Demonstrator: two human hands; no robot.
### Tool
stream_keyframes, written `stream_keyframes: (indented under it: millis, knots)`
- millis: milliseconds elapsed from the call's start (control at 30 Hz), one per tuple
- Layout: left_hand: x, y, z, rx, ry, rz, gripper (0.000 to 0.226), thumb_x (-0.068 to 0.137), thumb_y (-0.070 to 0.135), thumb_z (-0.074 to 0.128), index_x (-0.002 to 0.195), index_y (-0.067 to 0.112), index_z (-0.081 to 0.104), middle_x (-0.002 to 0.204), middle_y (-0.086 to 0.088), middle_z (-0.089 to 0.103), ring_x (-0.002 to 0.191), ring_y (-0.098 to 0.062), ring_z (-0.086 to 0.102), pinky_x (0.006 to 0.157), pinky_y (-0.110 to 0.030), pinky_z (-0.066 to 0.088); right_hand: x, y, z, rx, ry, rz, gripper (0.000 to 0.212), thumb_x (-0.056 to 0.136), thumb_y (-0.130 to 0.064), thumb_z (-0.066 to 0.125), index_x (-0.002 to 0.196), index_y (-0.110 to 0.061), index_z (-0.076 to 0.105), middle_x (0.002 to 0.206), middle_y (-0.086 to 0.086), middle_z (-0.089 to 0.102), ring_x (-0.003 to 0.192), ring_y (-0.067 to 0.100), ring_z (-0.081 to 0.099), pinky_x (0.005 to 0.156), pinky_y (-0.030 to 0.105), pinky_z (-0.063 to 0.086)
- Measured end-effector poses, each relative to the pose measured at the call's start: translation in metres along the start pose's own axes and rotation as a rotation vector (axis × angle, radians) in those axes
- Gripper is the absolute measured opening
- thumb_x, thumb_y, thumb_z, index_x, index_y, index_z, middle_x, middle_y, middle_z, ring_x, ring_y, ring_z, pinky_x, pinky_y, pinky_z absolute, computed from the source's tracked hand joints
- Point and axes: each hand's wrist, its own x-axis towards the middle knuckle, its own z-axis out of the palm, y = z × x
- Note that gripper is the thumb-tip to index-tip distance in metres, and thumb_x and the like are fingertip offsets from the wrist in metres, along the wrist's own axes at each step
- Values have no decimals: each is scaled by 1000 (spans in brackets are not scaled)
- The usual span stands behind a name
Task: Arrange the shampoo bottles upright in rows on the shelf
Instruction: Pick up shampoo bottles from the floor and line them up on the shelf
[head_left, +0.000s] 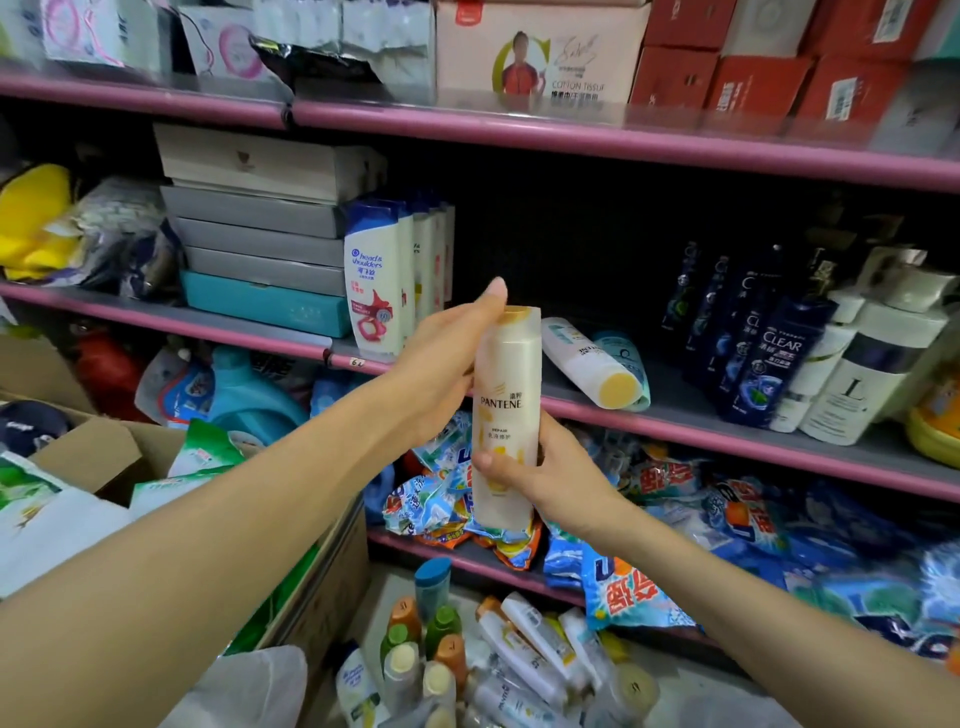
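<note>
- Fingers of the right hand (545, 478) are curled round the lower half of a white shampoo bottle (506, 415), the thumb pressed across its front label.
- Fingers of the left hand (441, 364) are wrapped behind the bottle's upper half, with one finger stretched up beside the yellow cap.
- Bottle is held upright in the air, in front of the pink edge of the middle shelf (675, 426).
- Just beyond it, two bottles (597, 364) are lying on their sides on the shelf.
- White and blue bottles (384, 275) are stood in a row to the left, dark blue bottles (753, 338) in rows to the right.
- More bottles (493, 660) are heaped below, near the floor.
- Detergent bags (649, 499) are piled on the lower shelf.
</note>
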Motion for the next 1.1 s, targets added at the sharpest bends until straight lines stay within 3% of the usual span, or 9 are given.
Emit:
stream_keyframes:
  millis: [100,200,333,533,667,767,867,967,1100]
  knots:
    - [2,0,2,-66,23,-17,16,92,32,57,95,19,67,97,0,72,95,-16,64,93,-41,48,-2,1,0,-47,23,-14,50,83,-28,70,128,-21,48,115,-6,65,103,7,64,91,34,54]
    - [3,-2,4,-38,47,-5,19,91,28,57,97,16,70,104,-9,69,96,-21,62,98,-45,46,-1,4,1,-68,25,-10,48,83,-30,71,125,-22,50,112,-6,66,102,10,64,91,39,54]
    - [6,-13,-6,-30,43,2,26,87,49,59,91,26,69,93,6,74,94,-10,68,85,-31,52,5,4,1,-38,-4,21,48,81,-33,72,123,-26,51,112,-7,66,101,9,64,92,39,53]
    - [-12,-68,-25,249,71,101,71,61,75,64,118,33,55,113,15,64,106,0,60,91,-25,50,31,-2,-12,91,57,42,38,81,-21,72,116,-24,59,104,-7,72,92,5,69,77,23,56]
    - [-17,-101,-21,635,101,215,65,58,59,71,116,44,43,111,19,57,101,4,55,80,-19,48,54,-5,-11,110,103,52,36,81,-27,72,115,-19,61,106,-2,72,93,8,70,80,28,57]
    - [1,-106,-13,603,273,241,57,65,45,71,114,33,46,104,10,55,96,-5,55,75,-23,49,73,-7,-1,80,147,-10,40,82,-30,71,119,-23,57,110,-6,70,97,4,67,84,27,56]
    - [25,-112,-21,598,367,330,56,72,36,69,124,27,50,104,5,49,94,-3,48,70,-12,40,91,-3,8,118,193,-40,43,84,-33,67,123,-24,52,111,-7,69,97,3,67,82,24,56]
    - [55,-112,-35,632,377,352,72,74,35,70,139,23,41,104,3,43,93,-12,51,76,-24,46,118,-2,8,114,256,-89,43,85,-32,66,124,-22,50,108,-6,70,95,4,68,77,23,58]
    - [102,-100,-49,618,465,310,69,73,37,72,136,27,43,105,0,50,95,-21,54,76,-34,46,166,-8,3,43,338,-145,43,85,-26,68,123,-17,49,109,-4,69,99,9,68,85,38,57]
